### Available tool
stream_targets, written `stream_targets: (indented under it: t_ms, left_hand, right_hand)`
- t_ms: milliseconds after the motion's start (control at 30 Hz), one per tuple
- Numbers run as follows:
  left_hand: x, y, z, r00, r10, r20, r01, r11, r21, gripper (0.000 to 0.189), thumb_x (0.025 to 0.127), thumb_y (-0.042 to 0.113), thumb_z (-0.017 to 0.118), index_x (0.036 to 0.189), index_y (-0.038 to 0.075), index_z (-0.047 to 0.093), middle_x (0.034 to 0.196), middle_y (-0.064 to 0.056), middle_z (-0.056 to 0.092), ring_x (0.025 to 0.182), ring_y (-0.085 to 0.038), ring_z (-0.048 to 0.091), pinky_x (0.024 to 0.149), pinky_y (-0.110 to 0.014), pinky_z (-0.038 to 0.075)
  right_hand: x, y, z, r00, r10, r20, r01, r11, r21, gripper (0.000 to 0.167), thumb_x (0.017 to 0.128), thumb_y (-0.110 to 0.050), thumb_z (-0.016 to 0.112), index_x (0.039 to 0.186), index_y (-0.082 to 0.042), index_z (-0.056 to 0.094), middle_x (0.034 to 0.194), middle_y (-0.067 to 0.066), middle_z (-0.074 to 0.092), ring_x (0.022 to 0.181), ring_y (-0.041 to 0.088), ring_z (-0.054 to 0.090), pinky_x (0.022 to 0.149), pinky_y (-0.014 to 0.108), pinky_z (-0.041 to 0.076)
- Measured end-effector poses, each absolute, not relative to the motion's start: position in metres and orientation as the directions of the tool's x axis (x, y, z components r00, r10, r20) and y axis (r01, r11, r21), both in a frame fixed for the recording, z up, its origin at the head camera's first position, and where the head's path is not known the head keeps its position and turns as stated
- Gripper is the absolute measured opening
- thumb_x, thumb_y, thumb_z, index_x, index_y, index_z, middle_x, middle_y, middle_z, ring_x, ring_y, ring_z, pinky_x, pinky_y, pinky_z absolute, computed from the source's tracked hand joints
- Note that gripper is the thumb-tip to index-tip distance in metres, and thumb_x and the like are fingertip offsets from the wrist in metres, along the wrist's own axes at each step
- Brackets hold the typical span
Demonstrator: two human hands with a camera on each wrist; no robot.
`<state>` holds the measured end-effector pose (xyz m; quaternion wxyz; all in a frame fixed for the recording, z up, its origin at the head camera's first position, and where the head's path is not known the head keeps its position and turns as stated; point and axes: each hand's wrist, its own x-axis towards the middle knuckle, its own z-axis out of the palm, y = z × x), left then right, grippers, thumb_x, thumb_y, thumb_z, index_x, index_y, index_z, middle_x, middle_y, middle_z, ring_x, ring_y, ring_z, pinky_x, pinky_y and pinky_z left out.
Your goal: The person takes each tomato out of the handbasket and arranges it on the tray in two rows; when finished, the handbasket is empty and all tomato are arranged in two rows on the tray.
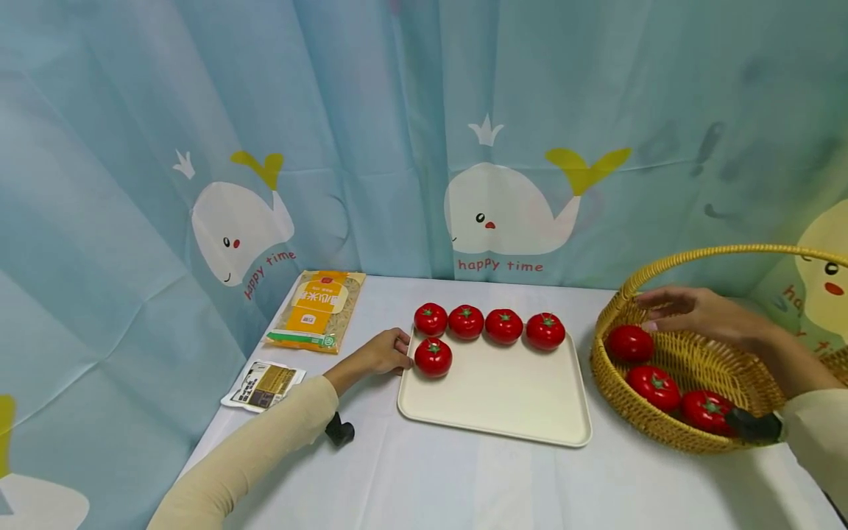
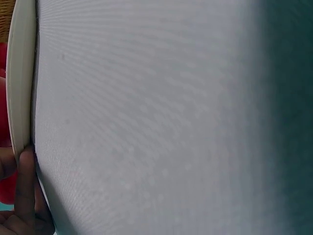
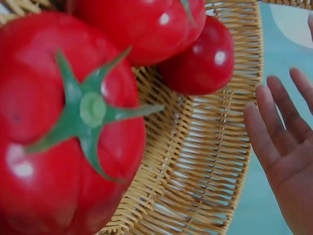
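Note:
At the left edge of a cream tray, my left hand pinches the rim between thumb and fingers; the left wrist view shows the tray's side in that grip. Several red tomatoes lie on the tray: a row along the far edge, and one tomato near my left fingers. On the right, my right hand reaches over a wicker basket with its fingers extended, holding nothing. Inside are three tomatoes; the farthest tomato is just below my right fingertips. A big tomato fills the right wrist view's left side.
An orange-and-clear food packet lies at the table's back left, with a smaller white-and-gold packet nearer. The basket's tall handle arches over its opening. A blue curtain hangs behind the white-covered table.

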<state>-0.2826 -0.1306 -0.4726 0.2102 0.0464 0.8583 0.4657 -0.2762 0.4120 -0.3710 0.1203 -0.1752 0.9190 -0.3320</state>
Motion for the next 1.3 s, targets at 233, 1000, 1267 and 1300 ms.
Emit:
stream_targets:
  t_ms: [233,1000,1267,1300]
  left_hand:
    - [-0.282,-0.129,-0.471,-0.907,0.270,-0.325,-0.125,0.563,0.817,0.042,0.083,-0.002,0.072,0.121,-0.002,0.054,0.095,-0.010,0.059,0.078,-0.016,0.061,0.066,-0.026,0.062]
    - [-0.282,-0.128,-0.470,-0.903,0.259,-0.342,-0.139,0.578,0.804,0.041,0.085,-0.002,0.072,0.121,-0.002,0.054,0.094,-0.009,0.057,0.078,-0.016,0.060,0.066,-0.025,0.062]
    - [-0.282,-0.129,-0.469,-0.906,0.250,-0.342,-0.141,0.584,0.799,0.041,0.084,-0.003,0.072,0.121,-0.002,0.054,0.095,-0.009,0.057,0.078,-0.016,0.060,0.067,-0.026,0.062]
    - [-0.282,-0.129,-0.469,-0.906,0.249,-0.342,-0.140,0.585,0.799,0.041,0.085,-0.002,0.072,0.121,-0.002,0.054,0.095,-0.009,0.057,0.078,-0.016,0.060,0.067,-0.026,0.062]
  right_hand:
    - [-0.280,0.414,-0.378,-0.894,-0.424,-0.144,-0.250,0.740,-0.624,0.050,0.096,-0.023,0.067,0.140,-0.004,0.052,0.127,0.002,0.064,0.107,-0.003,0.059,0.080,0.018,0.056]
    - [-0.298,0.410,-0.398,-0.883,-0.433,-0.181,-0.298,0.815,-0.497,0.060,0.089,-0.031,0.075,0.136,0.002,0.055,0.132,0.024,0.061,0.115,0.041,0.060,0.080,0.022,0.053]
    - [-0.303,0.403,-0.406,-0.862,-0.453,-0.229,-0.288,0.808,-0.513,0.062,0.088,-0.031,0.076,0.134,0.004,0.055,0.129,0.023,0.061,0.113,0.038,0.060,0.085,0.038,0.056]
    - [-0.303,0.402,-0.407,-0.860,-0.457,-0.228,-0.293,0.807,-0.512,0.061,0.088,-0.030,0.077,0.133,0.004,0.056,0.127,0.022,0.061,0.111,0.035,0.061,0.083,0.034,0.055]
